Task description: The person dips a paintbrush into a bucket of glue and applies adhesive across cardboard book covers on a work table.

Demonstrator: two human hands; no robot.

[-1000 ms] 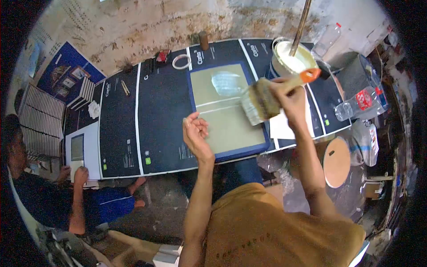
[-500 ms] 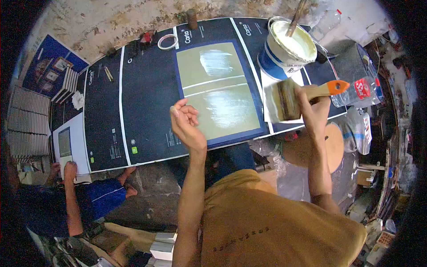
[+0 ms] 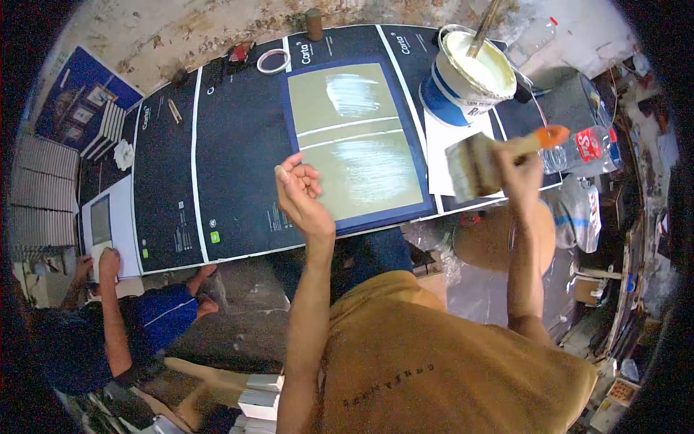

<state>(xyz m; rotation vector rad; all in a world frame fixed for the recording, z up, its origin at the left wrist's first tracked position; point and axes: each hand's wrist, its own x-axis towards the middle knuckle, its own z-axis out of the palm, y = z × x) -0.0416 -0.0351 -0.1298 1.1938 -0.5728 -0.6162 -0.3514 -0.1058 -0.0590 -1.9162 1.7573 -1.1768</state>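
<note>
A wide brush with an orange-tipped handle is in my right hand, its bristles over a white sheet beside the bucket. My left hand is raised with curled, slightly parted fingers and holds nothing, near the left edge of a blue-bordered panel. That panel has two greyish-green boards, each with a streaky white wet patch. A blue and white bucket of white liquid stands behind the sheet, a stick upright in it.
On the dark table lies a tape roll; a brown cylinder stands at the back. A plastic bottle is at right. At left, a co-worker's hand touches a small panel near stacked boards.
The brush has moved off the panel to the right, over the white sheet. A second white patch has appeared on the nearer board. My left hand stays raised.
</note>
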